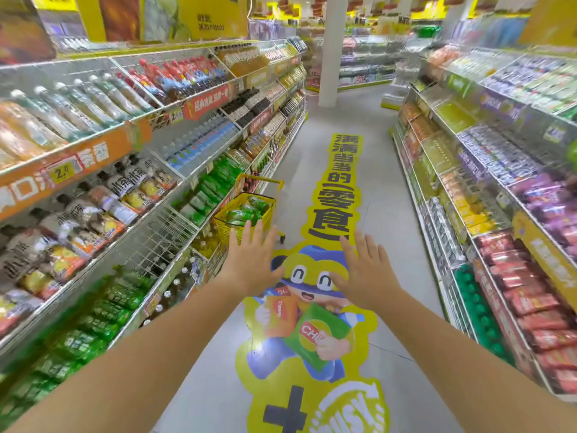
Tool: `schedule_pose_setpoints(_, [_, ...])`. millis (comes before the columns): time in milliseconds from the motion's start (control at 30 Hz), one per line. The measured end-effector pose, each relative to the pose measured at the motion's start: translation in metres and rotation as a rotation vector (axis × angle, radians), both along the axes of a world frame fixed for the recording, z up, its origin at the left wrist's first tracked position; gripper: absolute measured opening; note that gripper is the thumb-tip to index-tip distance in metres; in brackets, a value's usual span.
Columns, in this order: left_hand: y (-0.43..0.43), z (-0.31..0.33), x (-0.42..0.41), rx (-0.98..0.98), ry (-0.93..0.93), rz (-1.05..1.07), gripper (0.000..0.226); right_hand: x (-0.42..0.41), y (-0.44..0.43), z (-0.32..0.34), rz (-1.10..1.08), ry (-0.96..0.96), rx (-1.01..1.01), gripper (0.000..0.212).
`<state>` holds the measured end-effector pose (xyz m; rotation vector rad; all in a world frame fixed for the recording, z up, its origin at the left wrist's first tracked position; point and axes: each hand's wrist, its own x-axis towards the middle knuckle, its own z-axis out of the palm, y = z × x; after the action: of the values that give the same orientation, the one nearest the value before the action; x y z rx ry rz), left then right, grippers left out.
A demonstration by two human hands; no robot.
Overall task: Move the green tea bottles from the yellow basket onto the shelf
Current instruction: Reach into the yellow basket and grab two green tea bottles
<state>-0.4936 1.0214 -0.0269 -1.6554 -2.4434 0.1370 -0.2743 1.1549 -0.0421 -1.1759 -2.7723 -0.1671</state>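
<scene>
Two hands, left hand (249,260) and right hand (365,273), are hovering with fingers spread, gripping nothing. The green tea bottles (246,210) are lying in the yellow basket (225,230) beside the shelf's (162,242) front edge.

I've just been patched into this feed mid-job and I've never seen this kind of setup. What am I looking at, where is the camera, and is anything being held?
There is no machine here. This is one wide-angle camera worn on a person's head, looking forward and down a shop aisle. The two bare arms coming in from the bottom belong to that person. The left hand and right hand both reach forward with straight, spread fingers and hold nothing. Just beyond the left hand, on the floor beside the left-hand shelf, stands the yellow basket with green tea bottles lying inside it. A wire compartment of that shelf, near the basket, shows bare wire. A cartoon floor sticker runs down the aisle, and the right-hand shelves are packed with goods.
</scene>
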Motion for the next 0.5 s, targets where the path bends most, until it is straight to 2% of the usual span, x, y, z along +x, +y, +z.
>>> schedule_pose_setpoints(300, [0.137, -0.029, -0.088, -0.028, 0.018, 0.094, 0.088, -0.093, 0.145, -0.024, 0.049, -0.004, -0.033, 0.087])
schedule_pose_setpoints(500, [0.244, -0.04, -0.149, -0.006, -0.019, 0.169, 0.088, -0.17, 0.272, -0.033, 0.142, 0.008, -0.032, 0.087])
